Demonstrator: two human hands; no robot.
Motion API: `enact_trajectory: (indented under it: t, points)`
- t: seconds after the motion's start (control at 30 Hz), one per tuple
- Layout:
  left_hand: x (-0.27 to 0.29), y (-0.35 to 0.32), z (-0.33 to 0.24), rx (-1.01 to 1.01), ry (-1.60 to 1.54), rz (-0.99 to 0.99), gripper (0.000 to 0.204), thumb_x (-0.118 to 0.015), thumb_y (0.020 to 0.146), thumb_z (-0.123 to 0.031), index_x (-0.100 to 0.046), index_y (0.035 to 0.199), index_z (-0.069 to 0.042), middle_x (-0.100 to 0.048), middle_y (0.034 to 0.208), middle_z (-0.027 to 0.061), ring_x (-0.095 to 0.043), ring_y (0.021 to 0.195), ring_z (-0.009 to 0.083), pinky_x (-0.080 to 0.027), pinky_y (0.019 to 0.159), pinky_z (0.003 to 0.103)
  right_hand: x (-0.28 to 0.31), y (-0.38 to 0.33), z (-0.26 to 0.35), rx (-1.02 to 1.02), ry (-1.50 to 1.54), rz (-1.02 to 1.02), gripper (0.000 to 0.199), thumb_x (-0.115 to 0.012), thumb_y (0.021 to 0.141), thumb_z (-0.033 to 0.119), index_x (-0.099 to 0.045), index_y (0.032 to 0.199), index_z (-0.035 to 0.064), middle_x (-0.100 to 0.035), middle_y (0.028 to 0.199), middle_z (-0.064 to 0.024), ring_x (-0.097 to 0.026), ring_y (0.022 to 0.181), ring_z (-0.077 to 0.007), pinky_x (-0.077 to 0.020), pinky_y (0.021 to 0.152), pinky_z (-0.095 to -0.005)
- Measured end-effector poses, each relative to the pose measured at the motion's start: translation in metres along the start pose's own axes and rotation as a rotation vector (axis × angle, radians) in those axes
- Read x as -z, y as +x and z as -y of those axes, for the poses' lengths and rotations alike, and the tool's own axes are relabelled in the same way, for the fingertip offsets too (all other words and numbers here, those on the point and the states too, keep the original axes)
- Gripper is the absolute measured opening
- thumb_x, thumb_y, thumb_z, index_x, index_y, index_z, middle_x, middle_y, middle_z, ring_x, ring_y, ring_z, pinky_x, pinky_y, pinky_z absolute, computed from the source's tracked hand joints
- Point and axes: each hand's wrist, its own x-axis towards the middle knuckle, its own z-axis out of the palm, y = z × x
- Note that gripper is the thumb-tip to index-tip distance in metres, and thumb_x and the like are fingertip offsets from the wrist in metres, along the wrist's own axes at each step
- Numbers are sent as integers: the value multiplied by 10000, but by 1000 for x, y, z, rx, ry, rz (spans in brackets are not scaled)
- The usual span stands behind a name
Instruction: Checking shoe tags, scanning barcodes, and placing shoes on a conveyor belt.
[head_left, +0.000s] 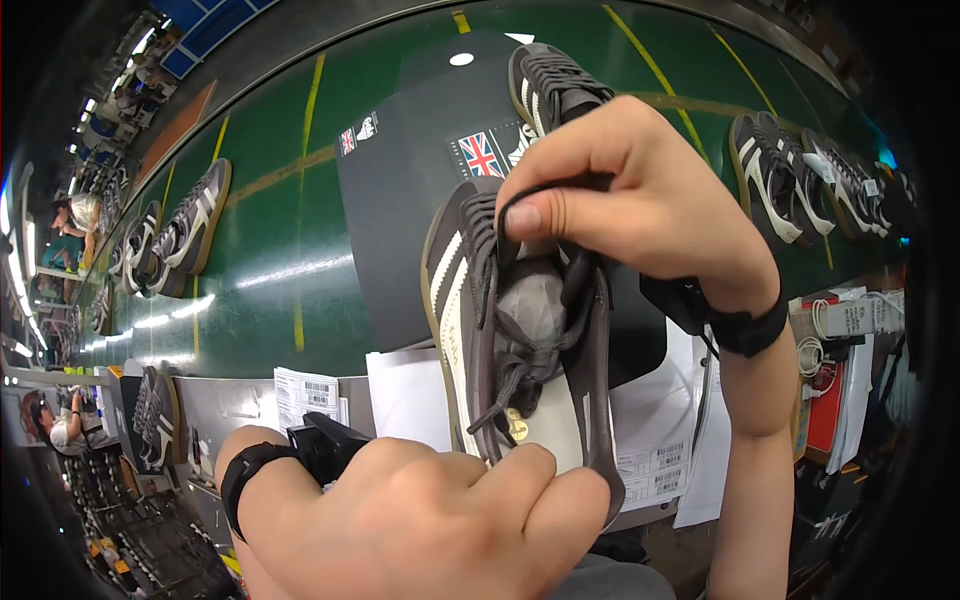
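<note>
1. Holding a dark brown sneaker (520,330) between both hands, I see it close under the camera, heel end toward me and toe end pointing away, over the near edge of the tabletop (290,270), which is a green belt with yellow lines.
2. My left hand (440,520) has its grip pressed together around the heel end of the sneaker, fingers curled shut, knuckles facing up.
3. My right hand (630,200) comes in from the right and its grip is pinching the sneaker's tongue and collar near the top of the lacing, thumb pressed flat against the forefinger.
4. Loose dark laces (510,385) hang in a knot over the open mouth of the sneaker, where grey stuffing paper (530,305) shows, and a small gold tag (517,428) dangles from them.
5. Cream stripes run down the sneaker's left side.
6. Both wrists wear black straps: left (245,470), right (748,328).
7. Behind the sneaker lies a dark grey sheet (410,200) with small flag stickers, and a second matching shoe (550,85) rests at its far end.
8. More pairs sit on the belt, one pair to the left (185,225) and another to the right (790,175), well apart from my hands.
9. White printed papers (650,450) lie under the sneaker at the near edge.
</note>
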Motion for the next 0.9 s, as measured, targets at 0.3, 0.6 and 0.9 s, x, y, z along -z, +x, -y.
enact_trajectory:
  t: [0.3, 0.6, 0.9]
  points:
    - [-32, 34, 32, 251, 153, -267, 327, -805, 654, -144, -558, 852, -66, -558, 706, 84, -597, 660, 293, -447, 579, 400, 4, -5, -1, 571, -641, -467, 154, -706, 809, -10, -731, 961, -10, -729, 948, -104, -687, 859, -179, -526, 755, -270]
    - [-86, -11, 170, 583, -52, -177, 719, -564, 927, -570, -578, 1195, 96, -578, 1253, 303, -597, 1159, 390, -446, 1008, 401, 27, -131, -108, -116, -554, -274, 1027, -837, 720, 244, -236, 1530, 45, -447, 1451, -235, -463, 1323, -365, -416, 1060, -422]
    - [-68, 45, 159, 842, -692, -7, 761, -622, 884, -591, -633, 1140, 125, -609, 1062, 203, -586, 1106, 255, -562, 853, 372, 45, -124, -124, -130, 520, -178, 842, -626, 737, 105, -328, 1523, 54, -495, 1377, -207, -588, 1071, -201, -447, 939, -314]
